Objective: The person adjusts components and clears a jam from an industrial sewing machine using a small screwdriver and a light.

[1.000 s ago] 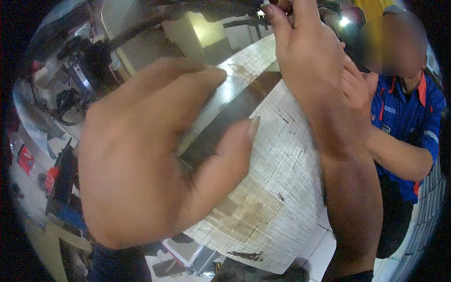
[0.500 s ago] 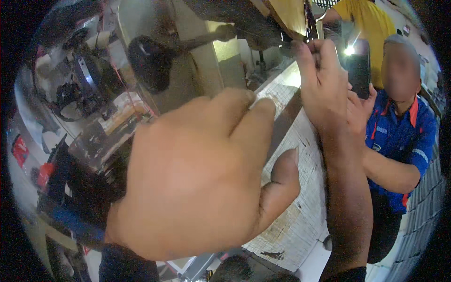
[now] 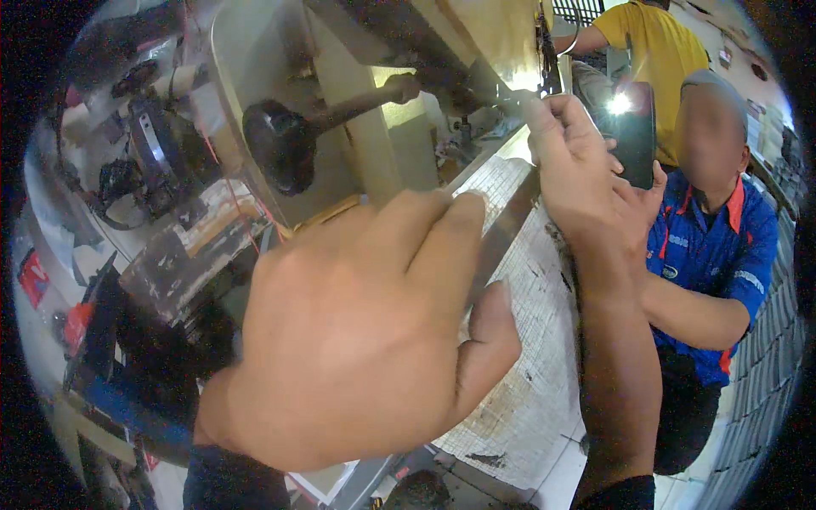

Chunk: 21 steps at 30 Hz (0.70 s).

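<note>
My left hand looms large in the middle, back of the hand up. Its fingers bend loosely, the thumb stands apart, and nothing shows in its grasp. Further off, my right hand reaches up to the lit end of a dark machine arm. Thumb and fingers are pinched together there; anything between them is too small and glare-washed to make out. Beside that hand, a co-worker's hand holds a dark phone with its light shining on the spot. A stained whitish cloth-like sheet lies below both my hands.
A dark rounded knob on a lever sticks out from the machine's pale panel. The co-worker in a blue shirt is close on the right. Behind is a person in a yellow shirt. Cluttered equipment fills the left.
My right hand, the phone and the co-worker appear slightly further left, partly from the view shifting. My right fingertips sit a little lower, still pinched. My left hand keeps nearly the same pose.
</note>
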{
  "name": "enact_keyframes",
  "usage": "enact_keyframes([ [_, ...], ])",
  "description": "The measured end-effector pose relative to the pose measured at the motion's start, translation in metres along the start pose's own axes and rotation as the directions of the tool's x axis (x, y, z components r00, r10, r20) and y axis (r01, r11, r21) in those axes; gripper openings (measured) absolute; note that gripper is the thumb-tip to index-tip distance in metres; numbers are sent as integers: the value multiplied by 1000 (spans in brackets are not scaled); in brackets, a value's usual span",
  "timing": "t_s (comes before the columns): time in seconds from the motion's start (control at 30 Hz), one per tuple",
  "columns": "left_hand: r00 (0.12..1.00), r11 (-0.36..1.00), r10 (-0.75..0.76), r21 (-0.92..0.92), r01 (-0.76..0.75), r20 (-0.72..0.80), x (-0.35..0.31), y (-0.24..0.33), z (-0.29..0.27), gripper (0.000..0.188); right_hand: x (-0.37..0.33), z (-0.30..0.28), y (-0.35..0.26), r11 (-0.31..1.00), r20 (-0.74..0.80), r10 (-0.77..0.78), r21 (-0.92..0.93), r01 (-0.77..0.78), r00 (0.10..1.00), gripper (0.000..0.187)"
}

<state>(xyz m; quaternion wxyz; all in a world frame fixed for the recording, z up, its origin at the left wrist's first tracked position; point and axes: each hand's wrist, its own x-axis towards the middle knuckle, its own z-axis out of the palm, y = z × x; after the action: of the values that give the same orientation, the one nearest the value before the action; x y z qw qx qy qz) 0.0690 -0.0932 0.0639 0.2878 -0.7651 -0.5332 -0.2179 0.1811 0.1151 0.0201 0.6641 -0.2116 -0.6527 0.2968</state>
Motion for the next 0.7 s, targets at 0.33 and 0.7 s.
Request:
enact_keyframes([
  [0.33, 998, 999, -40, 17, 39, 41, 0, 4, -8, 47, -9, 5, -7, 998, 22, -24, 52, 23, 999, 30],
  [0.7, 999, 999, -32, -4, 32, -42, -2, -3, 8, 51, 1, 3, 8, 987, -24, -17, 160, 21, 1000, 38],
])
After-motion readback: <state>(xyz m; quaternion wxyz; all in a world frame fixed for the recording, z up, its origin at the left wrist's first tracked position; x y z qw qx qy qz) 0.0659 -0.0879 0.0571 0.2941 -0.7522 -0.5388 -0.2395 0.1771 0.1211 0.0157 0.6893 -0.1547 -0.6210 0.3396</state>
